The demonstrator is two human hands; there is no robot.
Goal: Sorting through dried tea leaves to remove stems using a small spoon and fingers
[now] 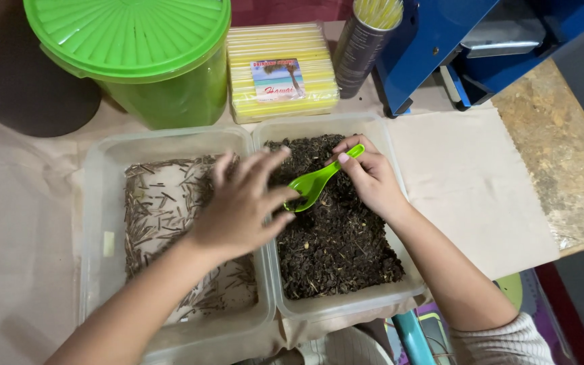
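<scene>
The right grip point(366, 177) pinches the light, stiff green spoon point(315, 182) by its thin handle. The left grip point(241, 203) hovers open, empty, beside it over loose, crumbly dry leaves point(339, 250).

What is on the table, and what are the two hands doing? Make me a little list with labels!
right hand: holds the green spoon by its handle, bowl down in the dark crumbly stuff
left hand: fingers spread, hovering by the spoon's bowl, holds nothing
right tub: clear, full of dark loose material
left tub: clear, thin brown sticks scattered inside
behind the tubs: green bucket with lid on, pack of yellow straws, blue machine
</scene>
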